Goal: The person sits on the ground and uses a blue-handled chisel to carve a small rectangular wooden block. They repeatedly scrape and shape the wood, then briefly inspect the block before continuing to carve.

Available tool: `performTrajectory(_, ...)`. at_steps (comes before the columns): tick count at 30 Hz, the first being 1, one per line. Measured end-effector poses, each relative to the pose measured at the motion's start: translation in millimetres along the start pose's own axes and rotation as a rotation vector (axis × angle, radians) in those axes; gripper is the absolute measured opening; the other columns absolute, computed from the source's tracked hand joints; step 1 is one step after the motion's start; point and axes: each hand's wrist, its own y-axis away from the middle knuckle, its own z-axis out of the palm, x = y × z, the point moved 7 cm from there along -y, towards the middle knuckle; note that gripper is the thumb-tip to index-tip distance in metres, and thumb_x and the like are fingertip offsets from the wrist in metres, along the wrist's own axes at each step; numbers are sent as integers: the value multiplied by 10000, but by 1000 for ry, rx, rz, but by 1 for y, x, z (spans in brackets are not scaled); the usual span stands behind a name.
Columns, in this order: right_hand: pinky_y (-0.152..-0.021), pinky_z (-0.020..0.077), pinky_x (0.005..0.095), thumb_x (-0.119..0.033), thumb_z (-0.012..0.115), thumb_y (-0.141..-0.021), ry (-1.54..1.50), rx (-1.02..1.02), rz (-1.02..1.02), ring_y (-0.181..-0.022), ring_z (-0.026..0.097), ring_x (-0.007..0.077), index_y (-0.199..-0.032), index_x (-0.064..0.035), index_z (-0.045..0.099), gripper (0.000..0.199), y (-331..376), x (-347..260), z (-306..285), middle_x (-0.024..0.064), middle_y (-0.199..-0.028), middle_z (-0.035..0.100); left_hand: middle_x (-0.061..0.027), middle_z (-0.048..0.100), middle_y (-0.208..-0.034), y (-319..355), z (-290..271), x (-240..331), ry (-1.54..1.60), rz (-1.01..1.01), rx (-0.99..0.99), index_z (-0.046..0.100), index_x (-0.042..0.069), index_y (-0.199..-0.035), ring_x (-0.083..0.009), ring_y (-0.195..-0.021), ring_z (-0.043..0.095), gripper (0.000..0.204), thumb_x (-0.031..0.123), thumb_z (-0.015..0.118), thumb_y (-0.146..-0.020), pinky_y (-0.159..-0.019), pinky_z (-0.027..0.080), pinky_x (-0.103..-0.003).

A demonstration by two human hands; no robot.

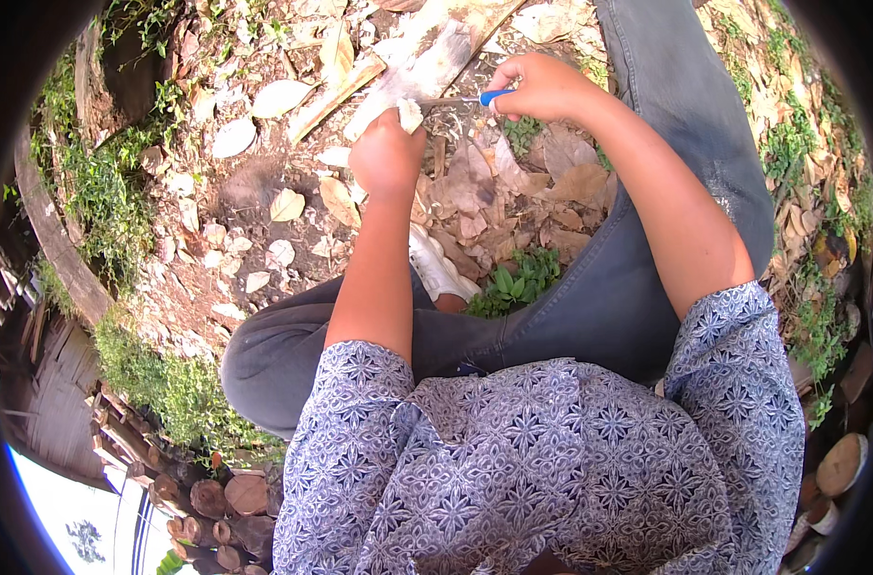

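Note:
My left hand point(388, 158) is closed in a fist around a small pale piece point(410, 116), whose whitish end sticks out past the thumb. Its kind is too small to tell, though it looks like wood. In my right hand point(542, 88) the fingers wrap a blue-handled tool point(495, 97). The tool's thin metal shaft points left, and its tip reaches the pale piece. Whether that is a blade or a screwdriver shaft I cannot tell. Just beyond both hands lies a pale weathered plank point(436, 62) on the ground.
Dry leaves point(561, 158) and wood strips point(336, 96) litter the soil. My bent legs point(551, 287) frame the work area, with a white shoe point(438, 268) and a small green plant point(518, 283) between them. Cut logs point(246, 494) are stacked at lower left; a stump point(115, 81) stands at upper left.

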Motion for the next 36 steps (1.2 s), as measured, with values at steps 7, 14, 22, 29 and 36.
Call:
performTrajectory(7,-520,451,270,-244,725,-860,50,-38,78,-658,628,68,-990,-123,742,178,3,-2,-3,-12,-749,704,-118,757,-934,1,4,-2,14,-10,-28,742,133,-1079,-304,-841,736,401,387,780,-771,-739,594,-426)
performTrajectory(14,-519,463,265,-246,716,-861,40,-57,73,-683,636,64,-991,-121,732,181,3,-5,-5,-20,-757,697,-122,757,-933,1,5,-3,15,17,12,734,119,-1072,-312,-812,737,408,380,793,-764,-710,597,-417)
performTrajectory(22,-527,480,320,-250,753,-834,119,-40,59,-637,630,134,-933,-106,716,179,3,-20,0,34,-744,705,-120,756,-931,3,3,0,-8,-20,-16,731,124,-1066,-315,-828,737,389,374,779,-772,-729,596,-432)
performTrajectory(29,-771,557,447,-201,682,-819,362,195,35,-855,702,334,-910,-82,704,151,15,-49,28,158,-894,719,-124,754,-944,4,5,-1,-17,-26,-22,737,127,-1050,-317,-841,734,371,378,766,-778,-747,591,-440)
performTrajectory(36,-786,558,450,-253,710,-839,245,266,9,-869,705,337,-1003,-109,714,218,27,-12,39,148,-905,729,-115,755,-917,5,2,4,-23,-5,66,701,105,-919,-313,-787,734,332,354,816,-733,-698,592,-421)
